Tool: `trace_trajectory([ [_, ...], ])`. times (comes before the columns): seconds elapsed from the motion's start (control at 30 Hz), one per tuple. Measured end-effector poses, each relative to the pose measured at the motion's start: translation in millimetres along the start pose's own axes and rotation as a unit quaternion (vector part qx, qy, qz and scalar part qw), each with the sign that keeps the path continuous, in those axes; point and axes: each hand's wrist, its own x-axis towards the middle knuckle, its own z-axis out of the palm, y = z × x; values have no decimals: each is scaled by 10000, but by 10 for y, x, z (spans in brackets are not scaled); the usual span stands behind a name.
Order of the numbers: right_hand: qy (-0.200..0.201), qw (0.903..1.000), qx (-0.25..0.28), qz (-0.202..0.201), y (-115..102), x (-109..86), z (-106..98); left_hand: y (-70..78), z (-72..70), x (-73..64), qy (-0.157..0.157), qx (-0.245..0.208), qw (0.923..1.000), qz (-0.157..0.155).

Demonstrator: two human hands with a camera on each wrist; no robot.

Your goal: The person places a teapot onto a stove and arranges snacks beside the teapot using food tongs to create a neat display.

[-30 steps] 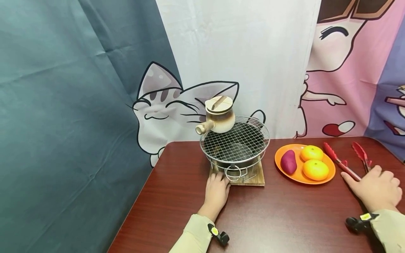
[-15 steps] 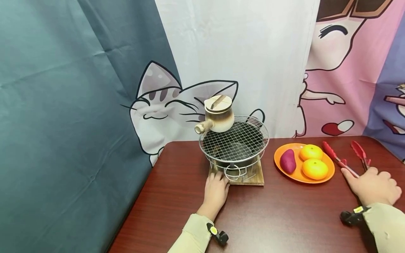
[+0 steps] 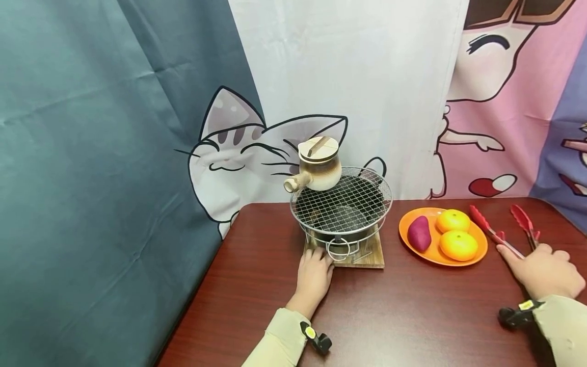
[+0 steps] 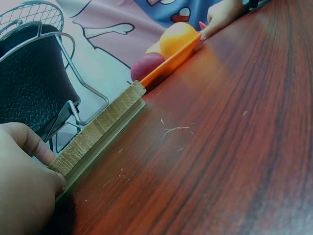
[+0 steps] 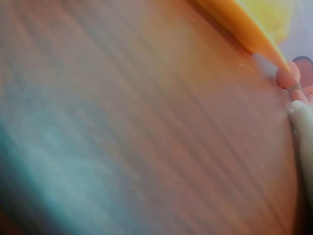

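My left hand (image 3: 314,278) is at the front left corner of a wooden board (image 3: 373,257). In the left wrist view, thumb and finger pinch the board's edge (image 4: 98,127). On this board stands a round charcoal stove with a wire grill rack (image 3: 348,209) over its dark bowl. A small clay pot (image 3: 323,176) with a wooden lid and side handle sits at the rack's back left. At the far right, my right hand (image 3: 548,272) grips red-tipped tongs (image 3: 509,247), whose arms are spread apart; the right wrist view is blurred and shows little of them.
Between the stove and the tongs lies an orange plate (image 3: 480,250) with a purple sweet potato (image 3: 419,233) and two oranges (image 3: 458,245). The dark red table (image 3: 390,316) ends at a printed curtain (image 3: 385,92) behind. A metal ring (image 3: 338,250) hangs at the stove's front.
My right wrist has shifted slightly left while the hand keeps its grip on the tongs. The left hand, board, stove and plate stay as they were; the head view sways slightly.
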Motion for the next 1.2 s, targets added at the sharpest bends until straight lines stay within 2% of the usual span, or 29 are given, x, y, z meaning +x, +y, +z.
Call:
trace_trajectory([
  [0.2,47,9997,23,-249,70,17,-77,-2,8,-8,-18,-4,10000,-20],
  [0.3,361,9978,254,-493,119,14,-150,4,11,-14,-19,-10,10000,-33],
  [0.4,773,9918,606,-818,172,-9,-233,9,20,-21,-56,-21,10000,-57],
  [0.53,1327,9761,1174,-1262,263,11,-297,10,32,-18,-103,-45,9999,-82],
  [0.63,1666,9567,1757,-1617,325,61,-316,7,35,-11,-94,-71,9999,-89],
  [0.77,1813,9337,2350,-2002,359,69,-364,2,41,-8,-89,-85,9999,-101],
  [0.87,1811,9289,2448,-2108,365,40,-406,-2,42,-12,-107,-72,9999,-105],
  [1.0,2014,9168,2537,-2334,373,16,-445,-4,36,-16,-125,-74,9998,-112],
  [1.1,2156,9004,2818,-2518,404,23,-447,-2,31,-13,-103,-78,9999,-106],
  [1.2,2180,8880,3129,-2570,459,40,-419,1,28,-9,-82,-78,9999,-101],
])
